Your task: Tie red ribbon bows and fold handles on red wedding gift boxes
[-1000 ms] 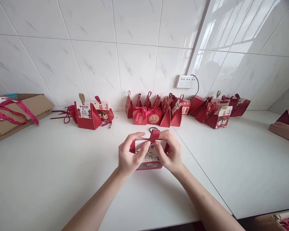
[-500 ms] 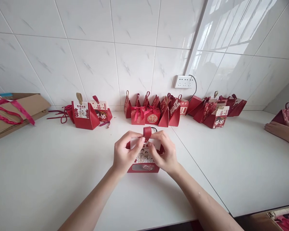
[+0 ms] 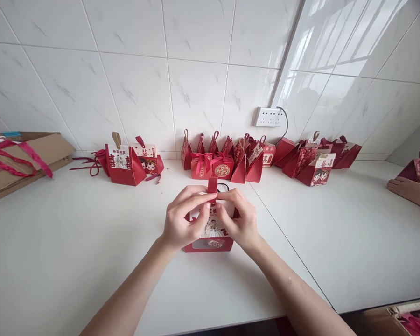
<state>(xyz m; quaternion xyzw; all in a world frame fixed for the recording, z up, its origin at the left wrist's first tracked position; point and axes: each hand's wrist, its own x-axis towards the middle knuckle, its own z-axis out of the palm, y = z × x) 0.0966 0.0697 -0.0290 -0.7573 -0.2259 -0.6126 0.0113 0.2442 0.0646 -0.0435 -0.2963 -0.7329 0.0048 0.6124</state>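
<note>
A red gift box (image 3: 208, 245) with a clear window and a white printed front panel (image 3: 213, 227) stands upright on the table before me. From its top rises a red ribbon loop (image 3: 213, 185). My left hand (image 3: 186, 215) is closed on the loop from the left, its index finger crossing the front and its thumb just below. My right hand (image 3: 238, 217) pinches at the loop's base from the right, index finger and thumb close together. The fingers partly cover the box top and the lower end of the loop. Behind the right fingers curves a thin black cord (image 3: 224, 186).
Several finished-looking red gift boxes (image 3: 243, 163) line the tiled wall, with more at left (image 3: 126, 173) and right (image 3: 315, 172). Cardboard with pink ribbon (image 3: 38, 161) lies far left. Another person's hand (image 3: 406, 185) holds a box at far right. A power strip (image 3: 268, 117) is on the wall.
The ribbon loop has turned more edge-on and looks narrower. My left index finger has moved across its front. The right hand has stayed nearly in place.
</note>
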